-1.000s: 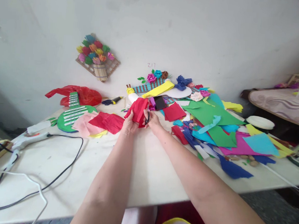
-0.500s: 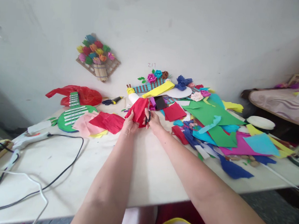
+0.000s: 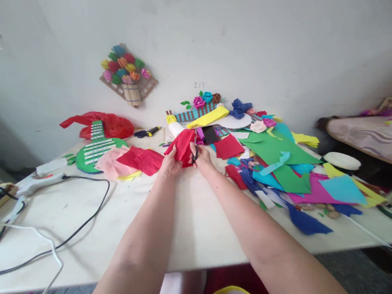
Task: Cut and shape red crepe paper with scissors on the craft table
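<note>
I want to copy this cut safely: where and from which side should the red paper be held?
Probably at its gathered lower end, from the left, as the left hand does. The red paper stands up from that fist and spreads loose above, while the scissors in the right hand meet its right edge; a low, left grip keeps fingers off the blades.

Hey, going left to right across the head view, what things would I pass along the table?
Glue gun, green paper guitar, left hand, red paper it grips, scissors, right hand holding them, big green sheet, white plates.
</note>
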`<state>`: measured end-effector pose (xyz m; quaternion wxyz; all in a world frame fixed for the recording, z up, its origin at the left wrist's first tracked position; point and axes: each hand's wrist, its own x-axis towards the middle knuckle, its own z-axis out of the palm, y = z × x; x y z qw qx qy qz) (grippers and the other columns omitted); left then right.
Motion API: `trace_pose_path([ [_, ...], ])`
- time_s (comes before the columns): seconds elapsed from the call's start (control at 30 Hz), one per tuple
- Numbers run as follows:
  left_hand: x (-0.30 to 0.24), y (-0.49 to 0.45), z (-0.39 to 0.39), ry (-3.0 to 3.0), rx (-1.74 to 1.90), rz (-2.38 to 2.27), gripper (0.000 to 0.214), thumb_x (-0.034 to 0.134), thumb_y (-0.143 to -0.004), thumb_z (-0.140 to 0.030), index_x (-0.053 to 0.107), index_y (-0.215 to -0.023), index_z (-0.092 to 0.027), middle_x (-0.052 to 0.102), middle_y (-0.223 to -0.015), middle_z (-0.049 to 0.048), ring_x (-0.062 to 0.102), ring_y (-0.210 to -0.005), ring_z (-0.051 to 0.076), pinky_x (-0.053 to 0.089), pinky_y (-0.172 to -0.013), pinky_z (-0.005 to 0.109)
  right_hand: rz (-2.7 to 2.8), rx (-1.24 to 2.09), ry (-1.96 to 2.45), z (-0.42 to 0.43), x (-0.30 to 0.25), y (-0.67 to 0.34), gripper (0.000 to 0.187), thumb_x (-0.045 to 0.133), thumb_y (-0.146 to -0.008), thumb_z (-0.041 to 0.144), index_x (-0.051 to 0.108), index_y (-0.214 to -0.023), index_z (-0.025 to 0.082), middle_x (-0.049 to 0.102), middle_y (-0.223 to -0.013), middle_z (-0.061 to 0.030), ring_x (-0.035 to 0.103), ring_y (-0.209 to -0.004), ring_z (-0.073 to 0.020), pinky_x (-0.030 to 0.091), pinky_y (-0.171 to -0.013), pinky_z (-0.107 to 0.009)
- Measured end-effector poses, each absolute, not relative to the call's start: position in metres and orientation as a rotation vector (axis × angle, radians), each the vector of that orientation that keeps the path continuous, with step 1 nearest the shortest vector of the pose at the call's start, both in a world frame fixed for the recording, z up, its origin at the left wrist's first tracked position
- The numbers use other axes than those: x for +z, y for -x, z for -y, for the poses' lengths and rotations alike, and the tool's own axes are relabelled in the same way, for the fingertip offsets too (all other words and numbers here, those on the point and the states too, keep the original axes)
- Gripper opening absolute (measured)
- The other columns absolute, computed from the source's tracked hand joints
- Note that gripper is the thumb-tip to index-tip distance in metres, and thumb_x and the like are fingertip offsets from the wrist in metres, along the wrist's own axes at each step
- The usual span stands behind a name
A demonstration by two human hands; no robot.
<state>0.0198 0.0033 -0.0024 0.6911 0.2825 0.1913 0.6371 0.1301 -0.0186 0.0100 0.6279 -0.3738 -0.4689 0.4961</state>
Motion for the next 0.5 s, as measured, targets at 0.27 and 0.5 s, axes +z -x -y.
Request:
trace_pose_path([
  [0.27, -0.002, -0.021, -0.004, -0.614, 1.469, -0.436, 0.018, 0.052, -0.081, -0.023, 0.057, -0.094, -0.013, 0.067, -0.089, 0.0089, 0.062, -0.087, 0.019, 0.051, -0.077, 0.032, 0.996, 1.124, 0.917, 0.019, 0.013, -0.132, 0.039, 0.06, -0.066, 0.054, 0.045, -0.071, 0.019, 0.048, -0.045, 0.0054, 0.047, -0.033, -0.0079, 0.024, -0.025, -0.017],
  [0.5, 0.001, -0.02, -0.001, -0.583, 1.492, -0.484, 0.017, 0.053, -0.08, -0.021, 0.057, -0.095, -0.016, 0.067, -0.085, 0.0053, 0.062, -0.088, 0.017, 0.049, -0.081, 0.03, 0.934, 1.1, 0.971, 0.009, 0.013, -0.153, 0.043, 0.055, -0.067, 0.06, 0.048, -0.078, 0.019, 0.059, -0.057, -0.0004, 0.054, -0.042, -0.0112, 0.026, -0.028, -0.017],
])
